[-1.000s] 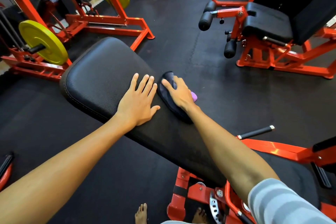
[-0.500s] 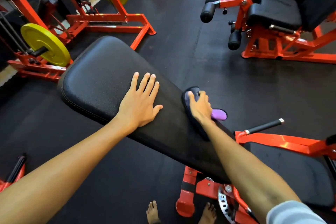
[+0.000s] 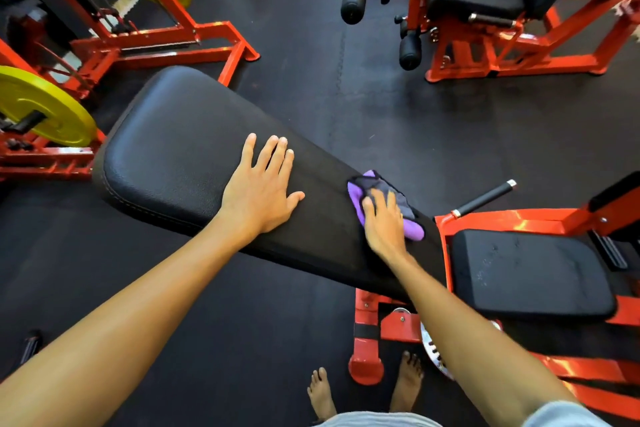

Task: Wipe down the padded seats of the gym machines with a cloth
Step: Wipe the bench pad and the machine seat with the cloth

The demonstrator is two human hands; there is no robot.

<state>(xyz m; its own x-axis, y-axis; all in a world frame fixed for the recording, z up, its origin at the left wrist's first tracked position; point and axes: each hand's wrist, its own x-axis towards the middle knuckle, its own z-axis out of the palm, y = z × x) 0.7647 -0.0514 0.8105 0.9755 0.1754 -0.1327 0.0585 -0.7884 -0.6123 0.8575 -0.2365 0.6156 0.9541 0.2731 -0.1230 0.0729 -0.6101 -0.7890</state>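
L hand (image 3: 258, 199) flat, spread on backrest pad (image 3: 166, 149); R hand (image 3: 384, 229) seemingly flat, pressing cloth (image 3: 355, 192) nr seat pad (image 3: 530, 274).

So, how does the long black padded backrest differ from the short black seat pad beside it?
The long black padded backrest is bigger and tapers; the short black seat pad is small and rectangular. The left hand and the right hand with the purple cloth press the backrest; nothing touches the seat pad. Both are black.

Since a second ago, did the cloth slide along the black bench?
Yes. The cloth, under the right hand, slid down the bench pad away from the flat left hand, toward the narrow end by the small seat.
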